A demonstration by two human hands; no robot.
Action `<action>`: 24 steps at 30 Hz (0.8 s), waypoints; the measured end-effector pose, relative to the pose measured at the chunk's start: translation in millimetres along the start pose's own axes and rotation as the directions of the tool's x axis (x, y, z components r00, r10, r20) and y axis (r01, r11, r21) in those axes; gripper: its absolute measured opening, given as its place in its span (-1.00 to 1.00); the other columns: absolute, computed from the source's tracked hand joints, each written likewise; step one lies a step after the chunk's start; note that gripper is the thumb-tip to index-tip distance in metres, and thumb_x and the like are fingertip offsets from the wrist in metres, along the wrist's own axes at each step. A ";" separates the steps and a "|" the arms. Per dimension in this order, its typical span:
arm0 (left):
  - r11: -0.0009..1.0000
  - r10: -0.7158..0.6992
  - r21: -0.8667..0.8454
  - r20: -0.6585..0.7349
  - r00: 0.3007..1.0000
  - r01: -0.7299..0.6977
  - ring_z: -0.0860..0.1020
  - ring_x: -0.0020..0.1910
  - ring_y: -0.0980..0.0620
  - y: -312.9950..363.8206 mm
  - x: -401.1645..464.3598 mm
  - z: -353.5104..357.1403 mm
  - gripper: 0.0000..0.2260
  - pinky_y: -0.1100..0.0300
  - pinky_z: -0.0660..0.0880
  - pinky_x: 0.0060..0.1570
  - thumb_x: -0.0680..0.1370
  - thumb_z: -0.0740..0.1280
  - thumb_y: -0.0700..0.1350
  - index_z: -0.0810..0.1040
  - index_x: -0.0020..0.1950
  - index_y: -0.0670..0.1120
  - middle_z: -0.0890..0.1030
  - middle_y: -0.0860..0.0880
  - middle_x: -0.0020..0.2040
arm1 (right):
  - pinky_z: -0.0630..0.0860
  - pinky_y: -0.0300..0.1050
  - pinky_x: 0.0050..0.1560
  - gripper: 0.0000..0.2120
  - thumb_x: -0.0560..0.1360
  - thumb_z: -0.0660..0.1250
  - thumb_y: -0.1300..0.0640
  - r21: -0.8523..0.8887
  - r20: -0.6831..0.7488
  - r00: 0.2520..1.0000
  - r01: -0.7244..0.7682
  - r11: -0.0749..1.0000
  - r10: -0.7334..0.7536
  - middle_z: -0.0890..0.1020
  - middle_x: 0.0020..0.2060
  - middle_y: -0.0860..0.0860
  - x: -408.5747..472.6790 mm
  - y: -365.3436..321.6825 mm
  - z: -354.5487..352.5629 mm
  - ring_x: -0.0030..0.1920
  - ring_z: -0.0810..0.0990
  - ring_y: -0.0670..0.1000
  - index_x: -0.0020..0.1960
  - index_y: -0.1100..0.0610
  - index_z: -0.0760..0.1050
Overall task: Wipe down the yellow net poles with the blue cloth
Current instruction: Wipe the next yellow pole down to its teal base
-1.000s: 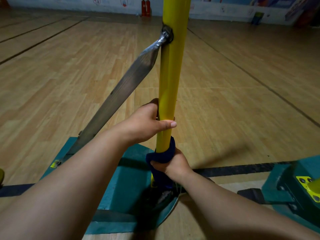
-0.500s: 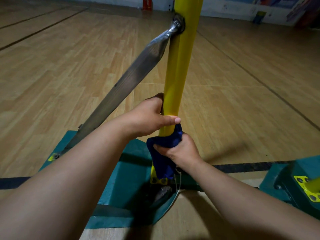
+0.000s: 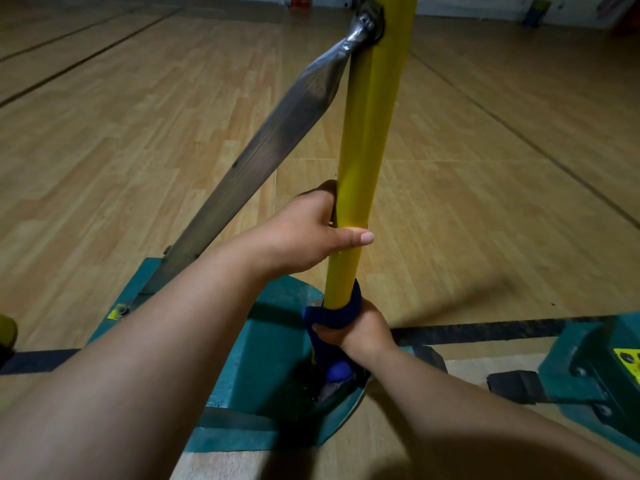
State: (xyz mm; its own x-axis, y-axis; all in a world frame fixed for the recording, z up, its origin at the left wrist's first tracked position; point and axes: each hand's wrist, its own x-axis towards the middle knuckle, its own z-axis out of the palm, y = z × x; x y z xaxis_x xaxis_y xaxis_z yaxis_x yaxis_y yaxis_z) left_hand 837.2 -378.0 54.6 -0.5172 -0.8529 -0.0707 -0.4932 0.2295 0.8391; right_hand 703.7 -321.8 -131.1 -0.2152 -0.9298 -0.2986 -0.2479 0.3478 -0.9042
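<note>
Right hand wraps blue cloth low on yellow pole, left hand steadies above.

I see the yellow net pole [image 3: 367,140] running near-upright, long axis 12 to 6 o'clock, foot in the teal base [image 3: 273,341]. My right hand [image 3: 363,329] has its grip curled tight round the blue cloth [image 3: 341,311], which rings the pole just above the base. My left hand [image 3: 311,233] is at 12 o'clock from the cloth, grip closed on bare pole, thumb across the front. Unwiped length lies up the pole, so I judge the left hand blocks an upward stroke. Grey metal brace [image 3: 277,133] slants off at 10 o'clock, bolted near the top. A second teal base [image 3: 595,368] sits at 3 o'clock on the wooden floor [image 3: 485,202].
</note>
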 end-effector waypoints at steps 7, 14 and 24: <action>1.000 -0.009 0.017 -0.015 1.000 0.009 0.61 0.19 -0.04 -1.5 -5.7 4.6 -0.59 -0.12 0.60 0.16 0.50 0.49 0.11 0.49 0.25 -0.04 0.65 -0.04 0.20 | 0.67 0.06 0.00 -0.49 0.36 0.49 0.52 0.002 0.070 0.998 -0.004 1.000 0.004 0.53 0.25 0.46 -14.4 1.4 -0.9 0.26 0.56 0.36 0.27 0.33 0.46; 1.000 0.001 0.004 -0.030 1.000 -0.001 0.62 0.15 -0.03 -0.4 -7.6 6.4 -0.60 -0.10 0.60 0.17 0.52 0.49 0.07 0.48 0.26 -0.04 0.66 -0.04 0.18 | 0.62 0.09 0.12 -0.23 0.08 0.54 -0.36 -0.269 -0.013 0.999 0.025 0.963 -0.029 0.74 -0.03 -0.03 -18.7 -9.4 -18.7 0.02 0.70 0.01 0.18 0.01 0.59; 1.000 -0.010 -0.004 -0.003 1.000 0.010 0.61 0.20 -0.04 -1.0 -6.6 4.4 -0.56 -0.10 0.58 0.20 0.51 0.49 0.08 0.48 0.30 -0.04 0.65 -0.05 0.21 | 0.47 -0.16 -0.15 -0.44 0.29 0.60 -0.19 -0.514 -0.071 0.997 -0.050 0.856 0.015 0.60 -0.18 -0.11 -11.6 11.3 -4.3 0.01 0.69 0.08 0.19 -0.02 0.52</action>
State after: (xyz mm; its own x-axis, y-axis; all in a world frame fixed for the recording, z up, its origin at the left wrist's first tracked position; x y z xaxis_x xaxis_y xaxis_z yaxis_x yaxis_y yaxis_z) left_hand 838.0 -370.5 51.8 -0.5098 -0.8568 -0.0776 -0.4959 0.2190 0.8403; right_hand 699.4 -306.6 -136.6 -0.2854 -0.9135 -0.2899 -0.6872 0.4059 -0.6025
